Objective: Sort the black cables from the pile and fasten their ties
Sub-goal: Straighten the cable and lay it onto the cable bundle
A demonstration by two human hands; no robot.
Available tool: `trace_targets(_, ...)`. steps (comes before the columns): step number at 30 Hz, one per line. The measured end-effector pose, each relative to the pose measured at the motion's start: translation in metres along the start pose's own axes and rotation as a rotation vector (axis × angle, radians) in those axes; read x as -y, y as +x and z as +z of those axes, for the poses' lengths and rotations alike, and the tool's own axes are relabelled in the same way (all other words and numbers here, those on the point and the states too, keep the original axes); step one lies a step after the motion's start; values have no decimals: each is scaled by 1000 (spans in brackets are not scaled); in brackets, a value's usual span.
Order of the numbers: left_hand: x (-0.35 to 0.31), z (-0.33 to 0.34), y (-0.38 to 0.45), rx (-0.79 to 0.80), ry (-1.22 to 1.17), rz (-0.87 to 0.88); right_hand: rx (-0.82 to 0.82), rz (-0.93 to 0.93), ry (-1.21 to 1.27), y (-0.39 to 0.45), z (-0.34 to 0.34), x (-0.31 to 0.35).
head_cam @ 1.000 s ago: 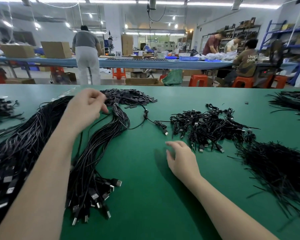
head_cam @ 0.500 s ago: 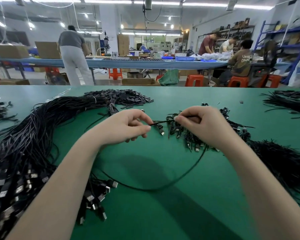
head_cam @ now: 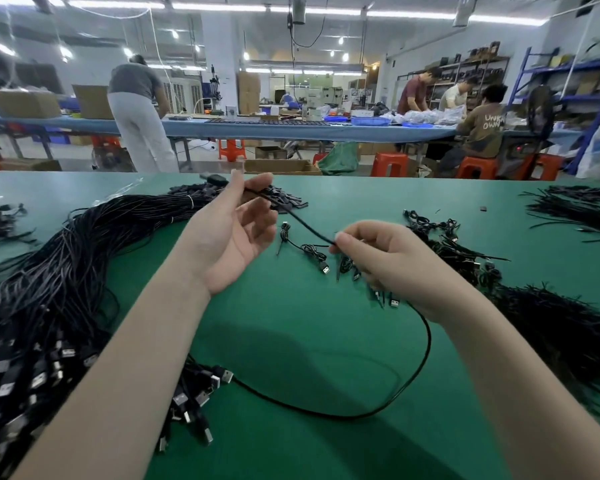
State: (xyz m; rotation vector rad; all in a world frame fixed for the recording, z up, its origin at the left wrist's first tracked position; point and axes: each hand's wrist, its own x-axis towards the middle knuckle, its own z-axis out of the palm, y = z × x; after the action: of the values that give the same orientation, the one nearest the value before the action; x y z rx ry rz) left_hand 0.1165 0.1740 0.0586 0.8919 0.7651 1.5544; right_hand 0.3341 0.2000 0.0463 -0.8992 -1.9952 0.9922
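One thin black cable [head_cam: 305,226] taut between both hands

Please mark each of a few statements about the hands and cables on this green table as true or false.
1. The left hand pinches a black cable between thumb and fingertip. True.
2. The right hand lies flat and empty on the table. False: raised, it pinches the same cable.
3. The cable stretches between the two hands, and a loose length loops on the table near the person. True.
4. The big bundle of cables lies on the right. False: it lies on the left.
5. The table is blue. False: it is green.
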Motion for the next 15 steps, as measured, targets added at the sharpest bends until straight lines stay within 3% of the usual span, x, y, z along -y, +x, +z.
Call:
trace_targets(5,-8,6,-7,32,118,21,362,58,124,-3,10,-6)
trace_targets(10,-4,16,-9,18,173,17,438,61,187,-1,17,-13)
trace_targets(13,-7,17,-10,18,-13,37,519,108,157,0,18,-20)
trace_targets(15,-15,15,-15,181,-196,-14,557,167,71,-1,18,-25)
